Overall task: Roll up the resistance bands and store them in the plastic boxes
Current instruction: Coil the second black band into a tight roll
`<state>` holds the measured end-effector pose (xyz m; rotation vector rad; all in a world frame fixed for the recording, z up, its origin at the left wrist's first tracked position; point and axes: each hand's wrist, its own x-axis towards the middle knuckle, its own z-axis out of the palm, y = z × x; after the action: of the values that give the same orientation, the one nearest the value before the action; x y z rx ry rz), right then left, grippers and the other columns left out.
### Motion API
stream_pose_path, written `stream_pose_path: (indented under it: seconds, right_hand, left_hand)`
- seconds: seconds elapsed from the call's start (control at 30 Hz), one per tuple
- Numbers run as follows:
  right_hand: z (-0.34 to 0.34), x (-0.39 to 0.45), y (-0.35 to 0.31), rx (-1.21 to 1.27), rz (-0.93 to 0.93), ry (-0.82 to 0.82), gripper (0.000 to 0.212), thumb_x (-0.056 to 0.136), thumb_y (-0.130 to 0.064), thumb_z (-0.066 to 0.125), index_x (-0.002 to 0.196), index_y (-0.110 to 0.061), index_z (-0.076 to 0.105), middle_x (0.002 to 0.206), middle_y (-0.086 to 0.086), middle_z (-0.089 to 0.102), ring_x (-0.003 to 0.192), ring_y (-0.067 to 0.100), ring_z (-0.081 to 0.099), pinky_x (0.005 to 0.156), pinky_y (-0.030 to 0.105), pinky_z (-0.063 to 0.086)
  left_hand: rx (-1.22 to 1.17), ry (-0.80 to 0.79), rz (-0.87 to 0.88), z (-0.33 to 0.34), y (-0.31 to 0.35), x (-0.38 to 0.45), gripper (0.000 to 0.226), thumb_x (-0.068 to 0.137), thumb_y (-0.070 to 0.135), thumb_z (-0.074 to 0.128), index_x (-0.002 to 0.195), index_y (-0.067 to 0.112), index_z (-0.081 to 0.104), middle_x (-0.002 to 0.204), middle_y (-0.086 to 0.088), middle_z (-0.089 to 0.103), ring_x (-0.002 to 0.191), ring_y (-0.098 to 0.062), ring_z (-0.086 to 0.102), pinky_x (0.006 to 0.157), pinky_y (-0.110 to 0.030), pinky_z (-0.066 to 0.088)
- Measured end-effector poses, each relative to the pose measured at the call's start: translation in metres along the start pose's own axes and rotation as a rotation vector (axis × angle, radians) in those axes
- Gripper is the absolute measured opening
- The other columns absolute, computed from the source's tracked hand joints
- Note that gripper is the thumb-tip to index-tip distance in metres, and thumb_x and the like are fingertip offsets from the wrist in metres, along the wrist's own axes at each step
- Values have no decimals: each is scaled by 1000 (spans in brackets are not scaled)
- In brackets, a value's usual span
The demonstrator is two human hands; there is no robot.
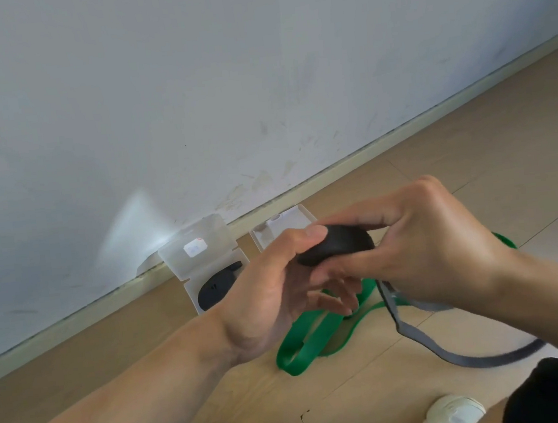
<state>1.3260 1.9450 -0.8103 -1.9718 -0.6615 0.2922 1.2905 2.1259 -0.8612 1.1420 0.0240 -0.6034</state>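
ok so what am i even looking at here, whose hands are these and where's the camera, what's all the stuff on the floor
There is no machine here. The one picture comes from a wide-angle camera worn on a person's head, looking down at their own two bare hands and, at the bottom edge, their pale shoes.

The left hand and right hand together hold a dark roll: a grey resistance band being wound up. Its loose tail hangs from the roll and trails across the wooden floor.

A green band lies unrolled on the floor beneath the hands.

Against the wall stand two clear plastic boxes with lids open. The left box already holds a dark rolled band. The right box is partly hidden behind the hands, so I cannot tell what is in it.
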Motion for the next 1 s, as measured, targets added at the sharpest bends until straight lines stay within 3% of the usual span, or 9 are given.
stream_pose_path:
  seconds: [0.1,0.2,0.33,0.43,0.5,0.6,0.7,0.83,1.0]
  right_hand:
    - [-6,3,10,-421,-65,20,6,82,-35,79,83,-30,81,59,-4,70,48,10,61,45,23,44]
    - [4,5,17,-697,-176,-31,10,83,-29,67,81,-28,76,61,-4,67,55,15,62,48,30,47]
    - [6,4,10,-415,-156,31,18,77,-43,73,92,-33,79,74,-5,76,65,12,71,57,35,55]
    - [-1,-1,-2,-14,-17,0,34,64,-43,88,96,-45,78,75,-10,79,52,-3,65,52,9,46]
    - [0,-3,-6,57,-12,-19,32,65,-44,84,96,-46,77,73,-1,80,47,-2,64,52,5,44]
    - [0,-3,-5,-65,2,17,23,72,-44,83,95,-43,80,68,-5,77,50,0,64,50,17,50]
    - [-8,1,4,-388,7,32,20,83,-50,69,88,-34,81,61,-6,70,48,10,57,42,20,43]
    - [4,3,13,-769,-137,-117,26,88,-49,51,100,-40,73,79,-11,75,68,14,69,56,32,54]
    - [12,0,14,-522,-128,-46,26,80,-54,65,99,-39,77,81,-12,78,77,14,74,62,36,57]
  left_hand:
    - [292,132,-79,2,-1,4,61,75,70,60,114,25,74,104,-3,74,93,-21,69,93,-44,58]
    - [489,307,-17,6,-4,3,51,64,69,69,93,30,81,92,-2,78,85,-14,72,94,-45,59]
    - [282,229,56,2,-5,2,46,72,52,69,91,11,81,87,-19,74,78,-22,70,85,-43,57]
    - [-7,66,77,0,-2,2,52,80,42,63,105,-3,73,93,-26,62,76,-26,63,73,-37,55]
    - [-116,-51,66,0,-1,1,57,80,43,69,112,-4,68,94,-25,59,76,-29,61,72,-38,54]
    - [-102,-78,-8,0,1,1,50,87,45,62,116,5,66,95,-18,64,83,-32,62,78,-41,54]
    - [113,107,-117,-3,3,4,57,79,63,63,114,18,72,102,-8,68,92,-24,65,85,-43,57]
    - [547,331,-77,5,-2,0,52,61,74,71,97,38,78,90,13,77,84,-6,71,92,-38,59]
    - [554,261,41,4,3,-4,30,79,54,68,90,31,83,81,6,79,78,-10,72,86,-32,57]
